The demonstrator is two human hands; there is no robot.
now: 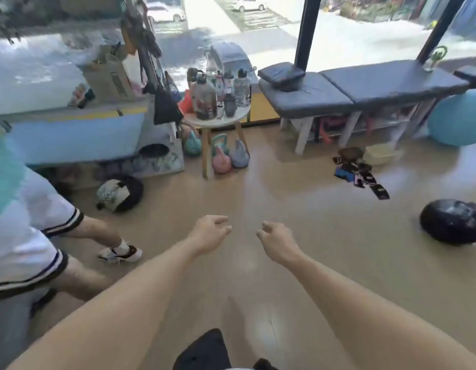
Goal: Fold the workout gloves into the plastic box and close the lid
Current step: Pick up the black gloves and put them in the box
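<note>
Apparently nothing of the task is done yet: the workout gloves (361,174) lie in a loose dark heap on the floor at far right, just beside the pale plastic box (379,154) near the padded bench (365,89). Both bare arms reach forward over open floor, well apart from them; left hand (208,233) and right hand (278,240) hold nothing, fingers loosely curled. Folding, packing and closing the lid all seem left.

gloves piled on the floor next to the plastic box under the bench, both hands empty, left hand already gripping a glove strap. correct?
One error: the left hand grips nothing. The head view shows it in the air over bare floor, fingers loosely curled, like the right hand. The rest holds: the gloves lie piled on the floor beside the plastic box, by the bench.
</note>
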